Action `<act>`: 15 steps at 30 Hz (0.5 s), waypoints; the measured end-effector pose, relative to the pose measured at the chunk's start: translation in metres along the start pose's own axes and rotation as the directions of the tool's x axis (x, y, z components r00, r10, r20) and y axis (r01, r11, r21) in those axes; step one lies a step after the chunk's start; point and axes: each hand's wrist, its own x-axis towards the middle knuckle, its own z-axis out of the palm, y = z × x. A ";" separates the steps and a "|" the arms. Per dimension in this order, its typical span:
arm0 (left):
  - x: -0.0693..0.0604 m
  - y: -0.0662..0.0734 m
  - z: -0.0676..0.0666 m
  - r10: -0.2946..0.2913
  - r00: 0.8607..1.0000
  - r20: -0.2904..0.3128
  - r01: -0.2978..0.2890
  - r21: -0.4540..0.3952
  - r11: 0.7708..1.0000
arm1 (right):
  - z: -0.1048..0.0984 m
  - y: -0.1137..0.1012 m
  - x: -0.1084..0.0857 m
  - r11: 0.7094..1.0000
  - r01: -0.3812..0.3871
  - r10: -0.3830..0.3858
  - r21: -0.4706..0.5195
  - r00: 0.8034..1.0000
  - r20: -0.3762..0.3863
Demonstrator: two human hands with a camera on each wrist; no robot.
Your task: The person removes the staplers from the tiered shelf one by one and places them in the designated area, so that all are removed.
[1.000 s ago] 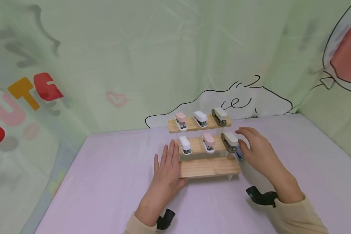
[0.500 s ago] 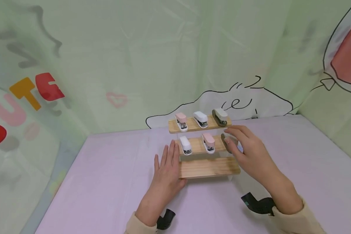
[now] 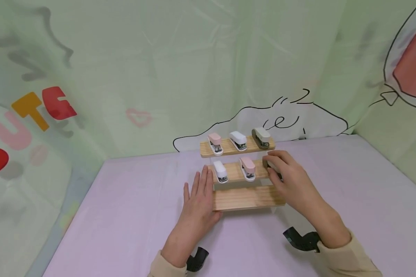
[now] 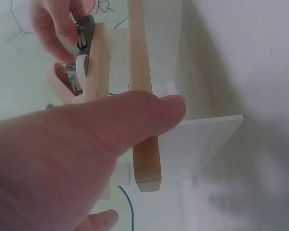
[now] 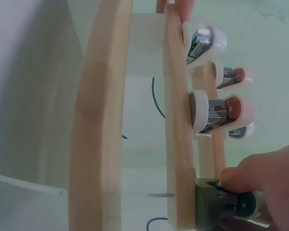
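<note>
Pinching the gray stapler between right fingers on the middle tier of a wooden rack; resting straight left fingers against that rack; finding a pink stapler and a white stapler between both, three upper staplers beyond.

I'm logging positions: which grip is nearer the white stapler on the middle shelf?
Left: left grip beside the white stapler; right grip beyond the pink stapler, holding the gray-green stapler.
</note>
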 end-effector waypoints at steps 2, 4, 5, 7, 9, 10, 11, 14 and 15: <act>0.000 0.000 0.000 -0.001 1.000 0.003 0.001 -0.001 1.000 | 0.001 0.001 0.000 1.000 -0.007 0.007 0.002 1.000 0.008; 0.000 0.000 0.000 -0.001 1.000 0.006 0.001 0.000 1.000 | 0.001 0.001 0.000 1.000 -0.015 0.015 0.002 1.000 0.021; 0.000 0.000 0.000 -0.002 1.000 0.007 0.002 0.000 1.000 | 0.001 0.001 0.000 1.000 -0.020 0.020 0.003 0.999 0.029; 0.000 0.000 0.000 -0.001 1.000 0.004 0.001 -0.001 1.000 | 0.001 0.002 0.000 1.000 -0.026 0.026 0.005 0.999 0.044; -0.001 0.000 0.000 0.001 1.000 0.000 -0.001 0.002 1.000 | 0.000 0.002 0.000 1.000 -0.029 0.028 0.004 0.998 0.057; -0.001 0.000 0.000 0.002 1.000 -0.001 -0.002 0.002 1.000 | 0.000 0.002 -0.001 1.000 -0.030 0.030 0.002 0.998 0.063; -0.001 0.000 0.000 0.002 1.000 -0.002 -0.002 0.002 1.000 | 0.000 0.003 -0.001 0.999 -0.032 0.031 0.003 0.997 0.066; -0.001 0.000 0.000 0.003 1.000 -0.006 -0.003 0.003 1.000 | 0.001 0.004 -0.001 0.999 -0.035 0.035 -0.001 0.996 0.077; -0.001 0.000 0.000 0.001 1.000 -0.004 -0.001 0.004 1.000 | 0.001 0.004 -0.001 0.999 -0.037 0.037 0.001 0.996 0.078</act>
